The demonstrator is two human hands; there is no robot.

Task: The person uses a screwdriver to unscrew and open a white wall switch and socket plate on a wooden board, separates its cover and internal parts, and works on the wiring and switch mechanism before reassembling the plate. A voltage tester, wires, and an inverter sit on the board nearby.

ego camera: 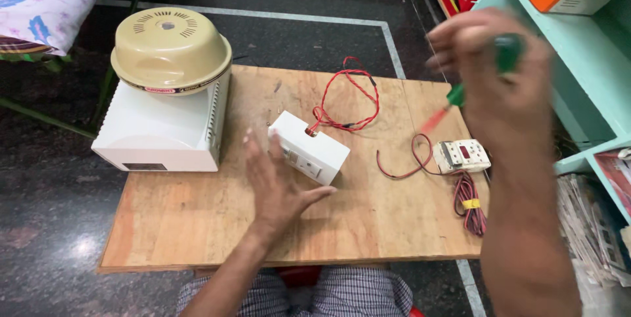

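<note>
A white switch box point(310, 147) lies on the wooden board point(197, 225), with twisted red wire point(347, 100) coming out of its top. My left hand point(276, 185) rests open and flat on the board, its fingertips touching the box's near left side. My right hand point(499, 73) is raised above the board's right end, blurred, gripping a screwdriver point(460, 93) with a green handle and a red shaft pointing down and left.
A white appliance with a beige domed lid point(167, 87) stands at the board's left. A small white breaker point(462, 156) with red wires and a coiled bundle point(468, 204) lies at the right. Teal shelves point(578, 60) hold boxes and papers at the right edge.
</note>
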